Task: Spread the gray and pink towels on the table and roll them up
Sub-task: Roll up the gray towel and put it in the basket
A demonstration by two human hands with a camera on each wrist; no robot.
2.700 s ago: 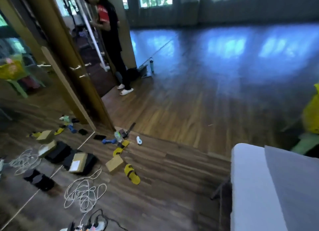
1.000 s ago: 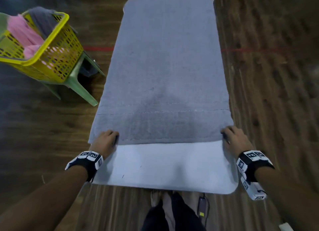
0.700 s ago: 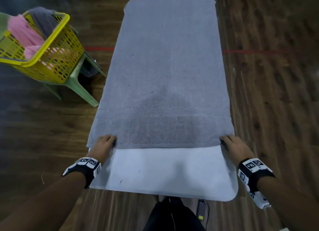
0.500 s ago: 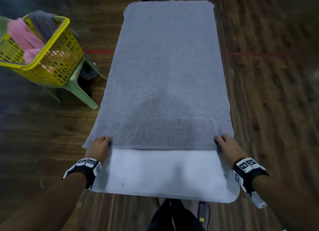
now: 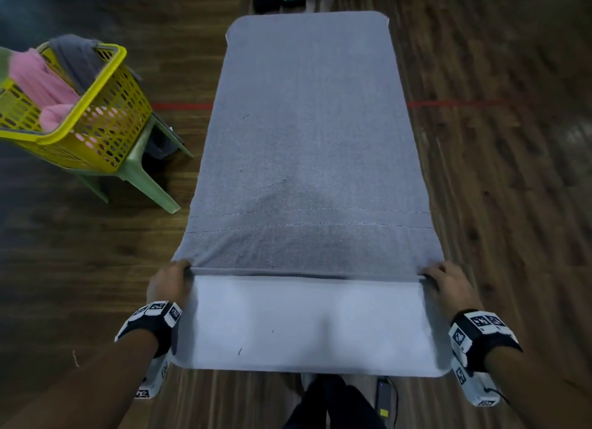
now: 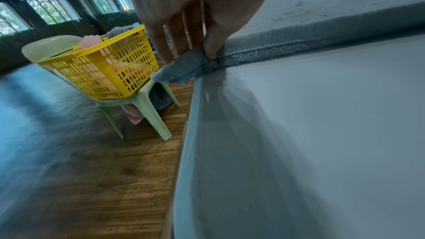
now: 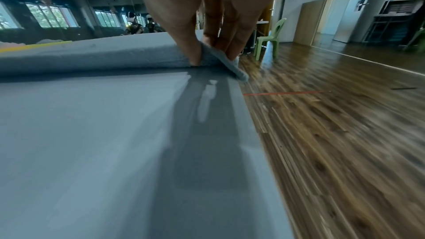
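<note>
We have the gray towel (image 5: 307, 134) spread lengthwise down the white table (image 5: 307, 326), covering all of it but the bare strip nearest us. Our left hand (image 5: 168, 284) pinches the towel's near left corner, thumb on top and fingers beneath, and our right hand (image 5: 448, 286) pinches the near right corner the same way; both corners hang just past the table's side edges. The near hem looks slightly lifted and curled, so we judge the spreading done and the roll only starting. The next move calls for turning that hem over onto the towel and rolling it away from us, both hands moving evenly so the roll stays straight and tight. The pink towel (image 5: 41, 86) waits in the yellow basket (image 5: 96, 121) on a green stool (image 5: 144, 172) to our left, along with another gray cloth.
</note>
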